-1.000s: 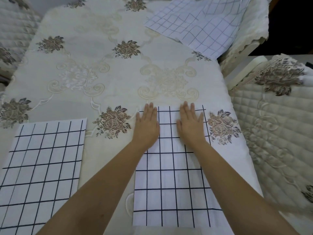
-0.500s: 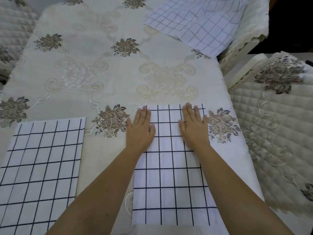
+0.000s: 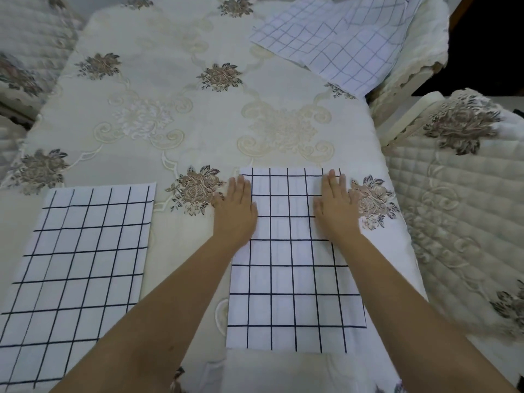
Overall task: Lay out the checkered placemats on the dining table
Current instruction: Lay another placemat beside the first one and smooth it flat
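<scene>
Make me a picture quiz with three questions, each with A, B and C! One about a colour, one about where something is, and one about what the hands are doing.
1. What colour are the lines on the left placemat?
A) red
B) black
C) green

2. Where do the left hand and the right hand rest?
A) on the left placemat
B) on the right placemat
C) up in the air

3. How are the hands?
A) in fists
B) pinching a corner
C) flat, fingers straight

Answers:
1 is B: the grid lines look black on white.
2 is B: both palms lie at its far end.
3 is C: the fingers lie straight on the cloth.
</scene>
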Tool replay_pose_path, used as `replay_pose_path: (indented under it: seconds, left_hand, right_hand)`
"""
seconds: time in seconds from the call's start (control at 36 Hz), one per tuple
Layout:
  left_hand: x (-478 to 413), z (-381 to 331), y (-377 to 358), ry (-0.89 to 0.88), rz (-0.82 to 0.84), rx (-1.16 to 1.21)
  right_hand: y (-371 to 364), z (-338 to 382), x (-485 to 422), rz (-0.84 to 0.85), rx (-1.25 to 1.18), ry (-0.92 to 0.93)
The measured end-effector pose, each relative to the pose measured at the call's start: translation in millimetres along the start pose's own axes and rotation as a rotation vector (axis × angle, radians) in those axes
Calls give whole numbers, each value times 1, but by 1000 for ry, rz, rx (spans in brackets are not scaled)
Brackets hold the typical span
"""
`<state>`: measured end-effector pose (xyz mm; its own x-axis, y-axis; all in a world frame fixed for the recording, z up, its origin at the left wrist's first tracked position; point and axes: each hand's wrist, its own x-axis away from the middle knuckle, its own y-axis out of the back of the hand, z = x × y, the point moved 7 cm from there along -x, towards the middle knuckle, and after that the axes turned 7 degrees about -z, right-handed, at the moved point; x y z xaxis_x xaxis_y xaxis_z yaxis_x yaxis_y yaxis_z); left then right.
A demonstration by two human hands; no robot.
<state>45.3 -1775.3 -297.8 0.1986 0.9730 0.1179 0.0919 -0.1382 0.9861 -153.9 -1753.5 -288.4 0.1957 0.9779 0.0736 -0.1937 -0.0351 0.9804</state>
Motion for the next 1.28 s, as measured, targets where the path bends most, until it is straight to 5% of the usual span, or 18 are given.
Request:
replay_pose_path:
  seconds: [0.19,0.42,0.81,1.06,1.17,1.28]
  left_hand:
    - [44,-48,-19,-115,36,36]
    - [63,-35,-18,-96,16,98]
    - [81,20,-8,-3,-92,73]
    - [84,13,-16,55,62,5]
    - [97,-17,-12,-46,16,-23]
    - [110,-43,-21,-128,37,-2]
  right_hand:
    - [-24,67,51,48,-110,147]
    - [-33,56,64,5,-142,179]
    - [-20,-27,70,-45,-83,-73]
    - [-12,-27,74,-23,-34,-159]
    - [-7,12,92,-106,-58,-42]
    - [-24,50,118,6,-145,57]
